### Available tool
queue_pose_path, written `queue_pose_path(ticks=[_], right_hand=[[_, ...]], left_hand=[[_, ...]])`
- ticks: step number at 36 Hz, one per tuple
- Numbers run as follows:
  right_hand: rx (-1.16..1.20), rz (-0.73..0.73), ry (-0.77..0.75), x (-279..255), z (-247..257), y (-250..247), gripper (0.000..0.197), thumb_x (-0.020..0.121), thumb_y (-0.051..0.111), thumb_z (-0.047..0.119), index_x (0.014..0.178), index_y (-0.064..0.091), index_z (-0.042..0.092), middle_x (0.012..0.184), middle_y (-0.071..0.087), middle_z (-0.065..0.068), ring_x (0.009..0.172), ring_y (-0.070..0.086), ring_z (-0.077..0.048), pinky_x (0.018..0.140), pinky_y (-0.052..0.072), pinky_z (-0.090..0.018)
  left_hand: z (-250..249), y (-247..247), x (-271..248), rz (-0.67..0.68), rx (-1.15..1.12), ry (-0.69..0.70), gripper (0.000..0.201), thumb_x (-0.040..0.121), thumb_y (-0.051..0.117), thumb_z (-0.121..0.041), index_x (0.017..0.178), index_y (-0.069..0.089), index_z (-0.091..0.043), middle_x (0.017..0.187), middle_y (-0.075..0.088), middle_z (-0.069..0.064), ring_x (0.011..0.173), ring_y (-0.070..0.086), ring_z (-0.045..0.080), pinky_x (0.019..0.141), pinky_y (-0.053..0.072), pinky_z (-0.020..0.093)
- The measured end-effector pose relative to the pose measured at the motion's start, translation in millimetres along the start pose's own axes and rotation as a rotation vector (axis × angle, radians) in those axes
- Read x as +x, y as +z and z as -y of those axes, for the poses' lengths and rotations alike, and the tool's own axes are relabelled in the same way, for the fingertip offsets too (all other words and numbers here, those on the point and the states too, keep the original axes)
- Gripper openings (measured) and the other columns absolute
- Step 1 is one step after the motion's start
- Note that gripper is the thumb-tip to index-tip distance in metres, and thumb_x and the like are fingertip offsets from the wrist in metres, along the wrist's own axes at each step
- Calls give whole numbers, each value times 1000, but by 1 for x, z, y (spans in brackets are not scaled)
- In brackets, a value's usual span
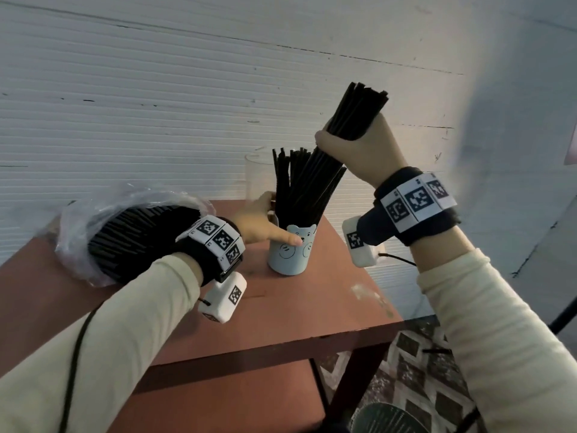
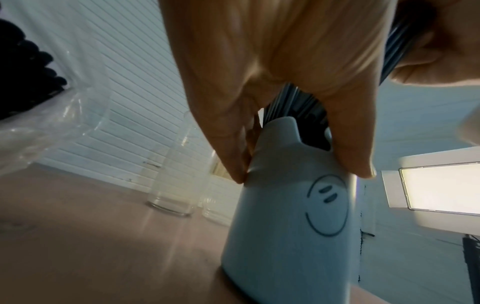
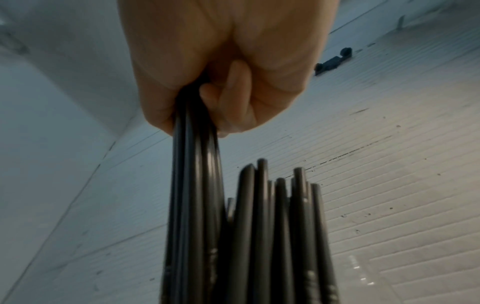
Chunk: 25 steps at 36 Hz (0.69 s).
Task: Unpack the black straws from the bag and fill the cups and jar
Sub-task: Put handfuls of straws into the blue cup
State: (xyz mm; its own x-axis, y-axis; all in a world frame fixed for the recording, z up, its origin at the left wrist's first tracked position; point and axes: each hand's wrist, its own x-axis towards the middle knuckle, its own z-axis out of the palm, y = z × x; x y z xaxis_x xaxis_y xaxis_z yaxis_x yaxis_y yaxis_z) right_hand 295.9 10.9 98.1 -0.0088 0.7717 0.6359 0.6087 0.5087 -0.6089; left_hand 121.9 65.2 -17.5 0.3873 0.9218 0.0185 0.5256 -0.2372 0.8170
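Note:
A pale blue bear cup (image 1: pixel 292 254) stands on the red-brown table (image 1: pixel 306 314), stuffed with black straws (image 1: pixel 295 189). My left hand (image 1: pixel 259 223) grips the cup near its rim, thumb across the front and fingers behind; the left wrist view shows the cup (image 2: pixel 291 216) between thumb and fingers. My right hand (image 1: pixel 359 151) grips a thick bundle of black straws (image 1: pixel 356 117), tilted, its lower ends inside the cup. The right wrist view shows that bundle (image 3: pixel 194 195) in my fist beside the cup's straws (image 3: pixel 280 226). The clear plastic bag (image 1: pixel 81 232) of straws (image 1: pixel 137 239) lies at the table's left.
A tall clear glass jar (image 1: pixel 254 176) stands behind the cup; the left wrist view shows the jar (image 2: pixel 176 181) with a smaller clear cup (image 2: pixel 211 209) beside it. A white ribbed wall rises right behind the table. The floor and a dark round bin (image 1: pixel 390 417) lie lower right.

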Motion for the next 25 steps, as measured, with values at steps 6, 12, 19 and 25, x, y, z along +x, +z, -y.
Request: queue_pose_path(ticks=[6,12,19,25], right_hand=[[-56,53,-24,2,0,16,37,76,67,22,72,53,-12,69,56,-24,57,53,-18,49,42,-30],[-229,103,-20,-7,-13,37,38,74,65,38,60,45,8,59,53,-5,62,54,-19,61,48,-41],[-389,16,-7,-18,-21,40,42,79,62,61,80,51,20,93,52,3,102,37,-20,90,32,-37],[-304,10,-21,-23,-19,37,68,67,55,80,119,53,35,119,49,9,120,35,-17,103,32,-39]], left_hand=[[1,-3,3,33,83,28,94,54,93,-40,134,46,-24,124,61,-8,114,58,14,101,48,38],[2,0,2,-1,87,39,88,59,92,-34,134,47,-23,123,61,-8,113,58,13,95,47,30],[-5,1,0,22,104,39,90,65,90,-28,139,39,-21,128,56,-5,116,54,16,99,44,31],[-9,1,-2,44,100,36,90,69,88,-24,142,36,-21,135,54,-2,124,51,19,102,42,32]])
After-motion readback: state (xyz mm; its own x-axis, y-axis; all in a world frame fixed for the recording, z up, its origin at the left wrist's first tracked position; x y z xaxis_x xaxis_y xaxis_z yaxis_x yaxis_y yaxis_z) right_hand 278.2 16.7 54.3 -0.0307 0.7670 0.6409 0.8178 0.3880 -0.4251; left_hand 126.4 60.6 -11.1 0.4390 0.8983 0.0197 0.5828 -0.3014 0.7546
